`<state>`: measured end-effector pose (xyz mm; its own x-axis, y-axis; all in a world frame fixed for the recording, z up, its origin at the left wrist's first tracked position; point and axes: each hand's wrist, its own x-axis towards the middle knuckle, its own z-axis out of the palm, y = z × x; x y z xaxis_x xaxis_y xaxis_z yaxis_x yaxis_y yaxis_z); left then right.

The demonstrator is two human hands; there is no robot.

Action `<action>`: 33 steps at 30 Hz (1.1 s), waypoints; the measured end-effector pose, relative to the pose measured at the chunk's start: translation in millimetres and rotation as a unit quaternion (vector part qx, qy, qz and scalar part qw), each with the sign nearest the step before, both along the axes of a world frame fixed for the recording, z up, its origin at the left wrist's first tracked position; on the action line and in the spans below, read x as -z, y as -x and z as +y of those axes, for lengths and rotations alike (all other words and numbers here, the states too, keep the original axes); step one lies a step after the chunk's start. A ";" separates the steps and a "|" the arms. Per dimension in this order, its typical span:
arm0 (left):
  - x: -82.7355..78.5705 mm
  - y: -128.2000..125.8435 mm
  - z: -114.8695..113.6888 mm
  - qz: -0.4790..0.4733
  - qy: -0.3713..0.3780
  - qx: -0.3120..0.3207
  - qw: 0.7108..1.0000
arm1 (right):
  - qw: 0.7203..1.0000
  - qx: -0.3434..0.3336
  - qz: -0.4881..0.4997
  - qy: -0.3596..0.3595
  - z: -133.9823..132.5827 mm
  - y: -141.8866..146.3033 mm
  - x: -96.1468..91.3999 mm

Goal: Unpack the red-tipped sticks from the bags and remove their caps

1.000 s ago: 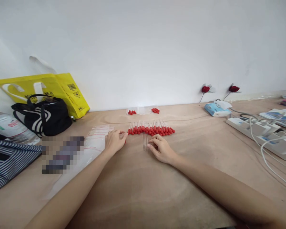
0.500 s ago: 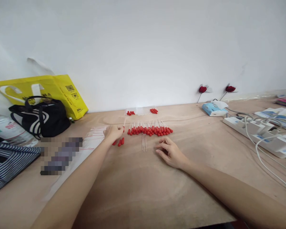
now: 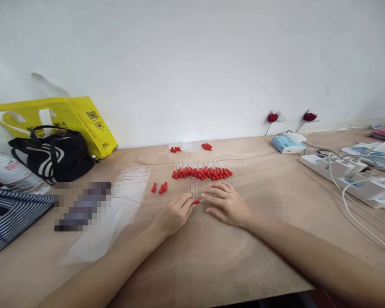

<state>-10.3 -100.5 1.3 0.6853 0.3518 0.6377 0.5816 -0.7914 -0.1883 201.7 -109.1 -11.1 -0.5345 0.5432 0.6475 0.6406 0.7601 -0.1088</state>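
Note:
My left hand (image 3: 179, 212) is closed on a red rubber dropper bulb (image 3: 196, 202), pinched at the fingertips. Just to its right, my right hand (image 3: 226, 202) hovers low over the table with its fingers stretched and apart, close to the bulb; whether it touches it I cannot tell. Between and beyond the hands lie a few loose clear glass tubes (image 3: 194, 188), partly covered by the fingers. Behind them is a row of droppers (image 3: 202, 172), their red bulbs facing me and clear tubes pointing away. Left of the row, 3 loose red bulbs (image 3: 161, 188) rest on the wood.
Clear zip bags (image 3: 122, 214) lie flat at left. Another clear bag (image 3: 192, 147) with red bulbs sits by the wall. Yellow bag (image 3: 93, 124), black bag (image 3: 67, 158) and large bottle (image 3: 16, 171) stand left. Tissue pack (image 3: 288, 144), power strip (image 3: 340, 171) and cables are right.
My left hand has come from the loose bulbs at left to the middle, bringing a red bulb. My right hand has shifted slightly left and its fingers have straightened toward it.

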 end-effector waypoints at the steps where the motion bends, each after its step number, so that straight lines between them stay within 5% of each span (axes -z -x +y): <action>1: 0.5 0.0 0.8 -0.002 -0.006 0.003 1.000 | 1.000 0.008 -0.003 -0.005 0.3 1.8 0.6; 7: 0.6 4.7 1.1 -0.013 -0.006 0.005 1.000 | 0.998 0.025 0.012 -0.055 4.1 10.1 4.4; 15: -1.3 6.8 6.3 0.038 0.088 -0.026 0.995 | 0.994 -0.030 0.016 -0.107 4.3 10.7 3.5; 23: 2.8 8.2 8.6 0.022 0.137 0.024 0.990 | 1.000 -0.005 -0.016 0.004 5.8 14.6 3.9; 33: 2.8 10.8 3.0 0.006 0.118 0.053 0.992 | 0.997 -0.074 -0.012 0.000 3.2 9.2 7.1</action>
